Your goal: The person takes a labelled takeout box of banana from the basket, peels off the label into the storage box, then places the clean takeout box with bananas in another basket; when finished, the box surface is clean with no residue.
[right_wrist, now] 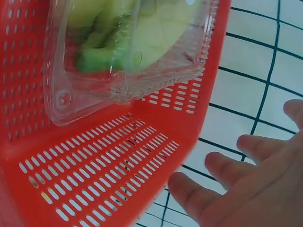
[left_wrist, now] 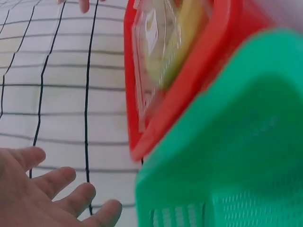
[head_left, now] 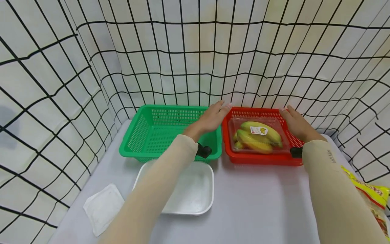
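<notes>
A red basket (head_left: pixel 262 158) stands at the back right with a clear plastic box of bananas (head_left: pixel 257 137) inside it; the box carries a white label. My left hand (head_left: pixel 210 118) hovers over the right end of the green basket (head_left: pixel 170 156), close to the red one, its fingers extended and nothing in its grasp. At the red basket's right rim is my right hand (head_left: pixel 300 125), also holding nothing. The right wrist view shows its spread fingers (right_wrist: pixel 227 170) just outside the perforated red wall. Relaxed, parted fingers (left_wrist: pixel 61 184) show in the left wrist view.
A white tray (head_left: pixel 195 200) sits in front of the green basket, partly under the left sleeve. Farther left lies a white square packet (head_left: pixel 104 208). A yellow bag (head_left: pixel 373 193) is at the right edge. Black netting (head_left: pixel 199 52) borders the back and sides.
</notes>
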A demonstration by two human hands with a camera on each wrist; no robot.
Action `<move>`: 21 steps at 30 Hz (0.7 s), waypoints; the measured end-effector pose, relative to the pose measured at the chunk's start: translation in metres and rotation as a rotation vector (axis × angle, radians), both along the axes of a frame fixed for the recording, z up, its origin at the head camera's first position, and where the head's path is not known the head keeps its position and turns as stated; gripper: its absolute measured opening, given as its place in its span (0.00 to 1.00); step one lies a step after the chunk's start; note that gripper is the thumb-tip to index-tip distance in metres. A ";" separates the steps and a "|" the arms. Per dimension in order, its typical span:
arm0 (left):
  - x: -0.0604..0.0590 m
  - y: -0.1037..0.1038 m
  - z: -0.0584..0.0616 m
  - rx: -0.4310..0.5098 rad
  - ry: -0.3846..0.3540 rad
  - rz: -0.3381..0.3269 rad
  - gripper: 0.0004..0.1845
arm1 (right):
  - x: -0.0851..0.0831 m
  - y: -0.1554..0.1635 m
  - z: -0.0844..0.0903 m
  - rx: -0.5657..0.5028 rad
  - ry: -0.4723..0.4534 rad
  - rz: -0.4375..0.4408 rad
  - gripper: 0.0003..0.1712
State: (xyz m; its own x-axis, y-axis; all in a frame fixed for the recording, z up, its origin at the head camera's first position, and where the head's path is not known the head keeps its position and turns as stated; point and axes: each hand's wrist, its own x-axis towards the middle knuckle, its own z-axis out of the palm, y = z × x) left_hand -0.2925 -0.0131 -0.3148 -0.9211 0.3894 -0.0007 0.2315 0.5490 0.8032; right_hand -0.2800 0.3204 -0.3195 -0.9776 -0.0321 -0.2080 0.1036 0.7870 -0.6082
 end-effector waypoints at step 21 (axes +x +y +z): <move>0.013 0.060 -0.023 -0.013 -0.131 0.021 0.46 | 0.006 0.015 -0.015 -0.252 -0.261 -0.107 0.68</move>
